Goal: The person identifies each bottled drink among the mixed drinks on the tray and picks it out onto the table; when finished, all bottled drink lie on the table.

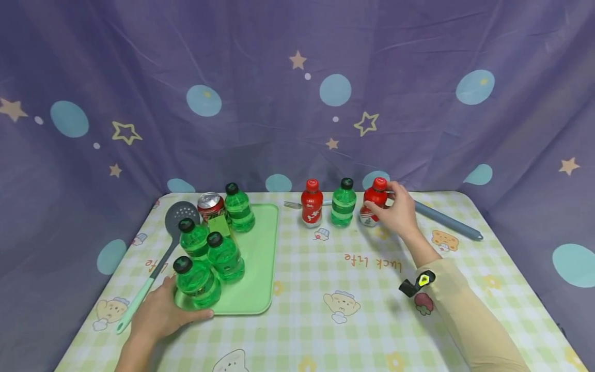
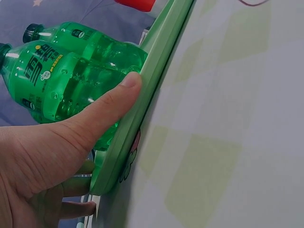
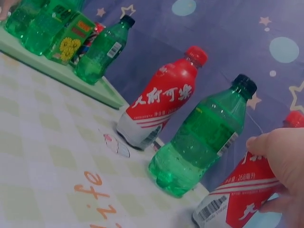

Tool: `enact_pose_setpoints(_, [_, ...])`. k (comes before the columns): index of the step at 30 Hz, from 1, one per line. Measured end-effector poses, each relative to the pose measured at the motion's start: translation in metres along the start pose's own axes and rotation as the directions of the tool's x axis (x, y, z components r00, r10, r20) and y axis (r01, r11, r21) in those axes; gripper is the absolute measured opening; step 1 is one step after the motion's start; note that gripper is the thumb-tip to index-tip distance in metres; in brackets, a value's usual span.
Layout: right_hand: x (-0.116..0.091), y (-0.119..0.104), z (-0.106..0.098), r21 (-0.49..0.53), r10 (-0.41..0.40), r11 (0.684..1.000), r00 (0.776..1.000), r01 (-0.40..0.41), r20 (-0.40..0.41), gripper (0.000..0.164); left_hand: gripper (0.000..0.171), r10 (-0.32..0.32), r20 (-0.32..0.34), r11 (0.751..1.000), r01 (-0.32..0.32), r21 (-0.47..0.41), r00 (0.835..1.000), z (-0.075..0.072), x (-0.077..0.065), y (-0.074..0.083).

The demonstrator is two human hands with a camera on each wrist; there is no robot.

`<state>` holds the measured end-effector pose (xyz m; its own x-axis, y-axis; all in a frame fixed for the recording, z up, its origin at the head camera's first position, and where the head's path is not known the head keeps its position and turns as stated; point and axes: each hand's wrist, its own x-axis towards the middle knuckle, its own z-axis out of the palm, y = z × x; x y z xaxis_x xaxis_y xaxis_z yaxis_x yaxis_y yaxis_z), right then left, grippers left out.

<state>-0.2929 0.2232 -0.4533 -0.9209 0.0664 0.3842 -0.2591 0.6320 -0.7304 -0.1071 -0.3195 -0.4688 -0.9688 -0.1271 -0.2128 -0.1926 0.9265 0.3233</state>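
At the near left corner of a green tray (image 1: 261, 258), my left hand (image 1: 158, 312) grips the rim, its thumb along the front edge close to a green soda bottle (image 1: 200, 287). Other green bottles, a soda can (image 1: 210, 204) and a green-yellow box (image 1: 218, 226) stand on this tray. On the right, my right hand (image 1: 398, 211) holds an upright red cola bottle (image 1: 368, 218) between thumb and fingers; the right wrist view shows this bottle's red-and-white label (image 3: 242, 190). Left of it stand a green bottle (image 1: 343, 206) and another red bottle (image 1: 312, 206).
A slotted skimmer (image 1: 160, 266) lies along the tray's left side. A fork (image 1: 292, 205) lies behind the bottles, partly hidden. Beyond my right hand is a dark grey rod (image 1: 448, 221). A purple curtain (image 1: 279, 77) rises behind the checkered tablecloth (image 1: 307, 289).
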Motion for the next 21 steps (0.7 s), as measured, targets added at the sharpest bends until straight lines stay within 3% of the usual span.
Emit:
enact_pose_setpoints(7, [0.001, 0.001, 0.002, 0.011, -0.003, 1.000, 1.000, 0.003, -0.003, 0.056, 0.149, 0.005, -0.009, 1.000, -0.005, -0.003, 1.000, 0.002, -0.002, -0.001])
enact_pose_setpoints(12, [0.003, -0.003, 0.001, 0.023, 0.012, 1.000, 1.000, -0.011, -0.020, 0.074, 0.149, 0.008, -0.012, 1.000, -0.008, -0.008, 1.000, 0.003, -0.003, 0.000])
enact_pose_setpoints(16, [0.007, -0.013, -0.001, 0.033, -0.062, 0.997, 0.993, 0.066, -0.100, 0.080, 0.149, 0.010, -0.019, 1.000, -0.010, -0.009, 1.000, 0.002, -0.002, 0.000])
enact_pose_setpoints(21, [0.013, -0.037, -0.005, 0.058, -0.173, 0.981, 0.964, 0.188, -0.201, 0.079, 0.148, 0.014, -0.019, 1.000, -0.014, -0.007, 1.000, 0.001, -0.002, 0.000])
